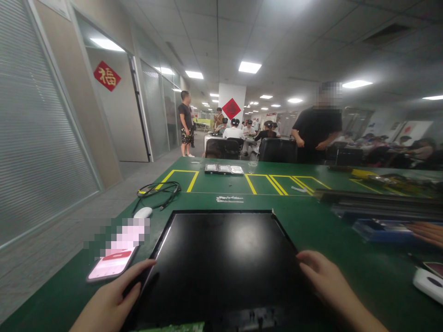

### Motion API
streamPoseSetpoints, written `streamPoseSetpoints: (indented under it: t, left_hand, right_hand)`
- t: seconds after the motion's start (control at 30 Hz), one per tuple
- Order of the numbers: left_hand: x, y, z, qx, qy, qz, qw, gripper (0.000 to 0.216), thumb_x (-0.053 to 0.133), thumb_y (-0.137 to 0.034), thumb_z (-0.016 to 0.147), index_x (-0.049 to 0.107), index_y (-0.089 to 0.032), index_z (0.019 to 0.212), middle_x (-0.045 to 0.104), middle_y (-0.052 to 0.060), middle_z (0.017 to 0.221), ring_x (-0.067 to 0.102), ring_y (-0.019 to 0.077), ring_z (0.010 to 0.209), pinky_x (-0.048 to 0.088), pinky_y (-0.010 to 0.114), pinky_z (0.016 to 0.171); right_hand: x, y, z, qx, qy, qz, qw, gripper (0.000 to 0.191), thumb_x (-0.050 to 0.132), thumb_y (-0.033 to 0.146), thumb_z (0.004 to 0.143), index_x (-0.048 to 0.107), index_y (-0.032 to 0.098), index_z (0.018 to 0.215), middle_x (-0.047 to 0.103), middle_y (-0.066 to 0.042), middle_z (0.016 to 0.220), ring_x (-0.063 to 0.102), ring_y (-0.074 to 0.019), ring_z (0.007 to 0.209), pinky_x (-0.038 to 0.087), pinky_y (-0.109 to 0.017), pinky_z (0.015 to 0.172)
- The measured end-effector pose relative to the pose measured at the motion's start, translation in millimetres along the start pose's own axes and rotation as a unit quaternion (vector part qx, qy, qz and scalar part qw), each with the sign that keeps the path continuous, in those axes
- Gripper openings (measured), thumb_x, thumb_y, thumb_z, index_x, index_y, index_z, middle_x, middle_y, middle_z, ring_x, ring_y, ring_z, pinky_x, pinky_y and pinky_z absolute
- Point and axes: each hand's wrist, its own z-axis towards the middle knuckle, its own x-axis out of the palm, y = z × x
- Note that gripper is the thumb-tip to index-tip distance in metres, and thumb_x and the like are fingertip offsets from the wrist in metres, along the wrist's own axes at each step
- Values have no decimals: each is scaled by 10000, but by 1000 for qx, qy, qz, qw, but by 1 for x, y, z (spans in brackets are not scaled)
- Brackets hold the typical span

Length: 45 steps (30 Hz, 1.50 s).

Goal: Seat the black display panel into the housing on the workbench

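Observation:
A large black flat panel lies on the green table right in front of me. My left hand rests at the panel's near left edge, fingers stretched along it and touching it. My right hand lies flat on the panel's near right corner, fingers extended. Neither hand grips anything. A phone with a pink screen lies just left of my left hand.
A white mouse and a coil of black cable lie to the left. Small trays sit farther back among yellow floor-tape marks. Another person's hand and parts lie at right. A person in black stands behind the table.

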Motion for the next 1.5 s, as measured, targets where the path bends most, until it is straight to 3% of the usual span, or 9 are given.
streamPoseSetpoints:
  t: [0.17, 0.27, 0.4, 0.57, 0.73, 1.0, 1.13, 1.3, 1.5]
  left_hand:
    - [-10, -34, 6, -141, -66, -170, 973, 315, 599, -412, 815, 767, -322, 1065, 799, 17, 1149, 701, 333, 1125, 541, 480, 965]
    - [-12, -54, 8, -256, -66, -341, 902, 272, 710, -325, 757, 766, -316, 1023, 823, 3, 1080, 751, 299, 1021, 631, 370, 798]
    - [-13, -74, 6, -361, -78, -445, 816, 325, 781, -95, 697, 757, -275, 966, 844, -14, 884, 794, 232, 822, 626, 228, 626]
    - [-14, -94, 3, -428, -69, -476, 765, 408, 740, -118, 769, 680, -281, 1138, 834, 14, 787, 801, 282, 724, 639, 325, 585]
    - [-13, -108, 0, -433, -24, -481, 762, 686, 751, -144, 747, 519, -276, 1379, 830, 79, 766, 791, 386, 782, 636, 463, 627]
    - [-10, -98, 1, -392, -15, -500, 772, 841, 790, -79, 678, 444, -240, 1427, 830, 61, 776, 791, 354, 658, 632, 426, 555]
    - [-12, -97, 0, -404, -9, -510, 759, 866, 882, -172, 598, 525, -280, 1379, 839, 67, 890, 793, 372, 757, 639, 443, 596]
    - [-16, -95, 0, -437, 16, -507, 743, 730, 937, -307, 548, 679, -257, 1229, 838, 42, 760, 797, 338, 734, 634, 364, 578]
    - [-18, -91, -1, -428, 21, -520, 739, 624, 900, -301, 586, 720, -248, 1181, 849, 42, 848, 794, 334, 824, 637, 358, 639]
  right_hand:
    - [0, -2, 0, 2, -2, -18, 1000, 333, 507, 432, 734, 737, 247, 888, 734, -57, 933, 674, -234, 778, 538, -371, 721]
    - [0, -3, 0, -2, -5, -18, 1000, 331, 502, 428, 736, 734, 242, 882, 729, -57, 923, 669, -233, 770, 536, -374, 720]
    - [0, -3, -1, -3, 2, -21, 1000, 335, 489, 428, 739, 728, 241, 878, 719, -60, 921, 660, -230, 749, 533, -383, 718]
    - [0, -3, -1, -10, 9, -33, 999, 335, 486, 423, 744, 731, 241, 883, 710, -71, 984, 666, -243, 823, 530, -392, 768]
    - [1, -7, 2, -18, 10, -33, 999, 321, 498, 414, 752, 733, 241, 885, 700, -80, 1021, 665, -256, 878, 528, -407, 808]
    - [3, -7, 0, -12, 6, -27, 1000, 355, 497, 420, 751, 745, 233, 923, 700, -89, 1048, 672, -257, 872, 536, -414, 804]
    - [2, -8, 1, -16, 14, -26, 999, 419, 490, 441, 762, 749, 213, 1001, 694, -106, 1079, 673, -263, 874, 542, -426, 808]
    - [4, -11, 2, -24, 11, -25, 999, 435, 502, 448, 765, 754, 207, 1023, 698, -116, 1093, 677, -270, 907, 548, -418, 805]
    - [5, -15, 2, -33, 12, -19, 999, 439, 509, 465, 763, 758, 211, 1021, 694, -115, 1087, 686, -262, 912, 558, -388, 787]
